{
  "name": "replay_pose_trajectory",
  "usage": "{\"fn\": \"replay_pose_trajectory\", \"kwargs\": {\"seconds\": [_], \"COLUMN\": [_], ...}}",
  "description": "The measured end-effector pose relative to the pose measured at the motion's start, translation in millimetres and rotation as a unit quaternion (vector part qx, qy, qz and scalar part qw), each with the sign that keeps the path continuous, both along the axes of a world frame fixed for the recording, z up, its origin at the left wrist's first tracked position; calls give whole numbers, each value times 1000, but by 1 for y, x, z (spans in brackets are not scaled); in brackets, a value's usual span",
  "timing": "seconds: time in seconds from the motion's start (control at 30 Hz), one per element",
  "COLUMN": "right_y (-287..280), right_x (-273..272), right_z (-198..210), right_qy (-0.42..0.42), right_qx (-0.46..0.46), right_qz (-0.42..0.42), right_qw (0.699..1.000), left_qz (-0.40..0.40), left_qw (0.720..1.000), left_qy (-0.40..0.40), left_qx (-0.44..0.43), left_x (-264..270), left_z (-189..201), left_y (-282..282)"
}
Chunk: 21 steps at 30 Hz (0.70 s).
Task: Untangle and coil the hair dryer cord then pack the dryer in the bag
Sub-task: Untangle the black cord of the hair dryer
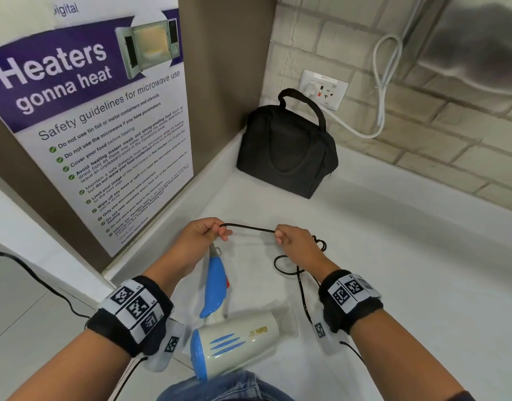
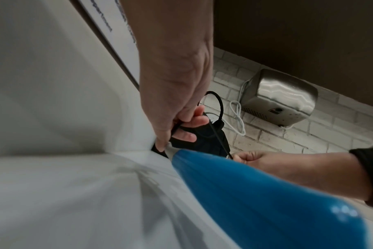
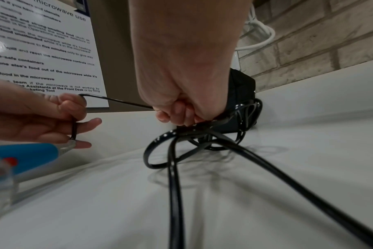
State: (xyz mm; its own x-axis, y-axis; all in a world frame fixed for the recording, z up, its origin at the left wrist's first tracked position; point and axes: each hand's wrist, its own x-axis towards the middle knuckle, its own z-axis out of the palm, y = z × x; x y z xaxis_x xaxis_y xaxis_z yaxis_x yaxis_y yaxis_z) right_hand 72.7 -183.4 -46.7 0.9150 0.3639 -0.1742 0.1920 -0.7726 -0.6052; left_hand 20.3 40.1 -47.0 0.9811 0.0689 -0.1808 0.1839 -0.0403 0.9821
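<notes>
Hair dryer (image 1: 234,340) lies lowest in frame on the white desk (image 1: 408,285), between our wrists. Left hand (image 1: 202,234) and right hand (image 1: 295,238) each pinch the cord (image 1: 249,227), a short span taut between them, knuckles up. Loose loops lie tangled right of centre; pulling hard could tighten a knot. Bag (image 1: 286,151) sits upper centre, closed.

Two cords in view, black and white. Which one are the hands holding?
The black cord, pinched taut between left hand and right hand. The white cord hangs untouched on the brick wall.
</notes>
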Motion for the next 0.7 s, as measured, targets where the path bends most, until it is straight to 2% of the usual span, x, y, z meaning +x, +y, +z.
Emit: {"fn": "replay_pose_trajectory", "kwargs": {"seconds": [0.13,0.2,0.3,0.43,0.6,0.7], "right_y": [3,3,2,2,9,18], "right_x": [2,2,1,-3,-16,-28], "right_z": [-1,-2,-1,13,31,36], "right_qy": [10,8,-15,-67,-134,-160], "right_qx": [-1,-7,-7,22,43,18], "right_qz": [-3,-9,-33,-52,-42,-10], "right_qw": [1000,1000,999,996,989,987], "left_qz": [10,6,-23,-85,-120,-147], "left_qw": [1000,1000,993,969,936,932], "left_qy": [19,27,26,40,-33,-85], "left_qx": [-10,13,111,228,329,320], "left_x": [2,1,1,2,5,4], "left_z": [-4,-5,-6,-6,6,21], "left_y": [0,1,3,0,-18,-33]}}
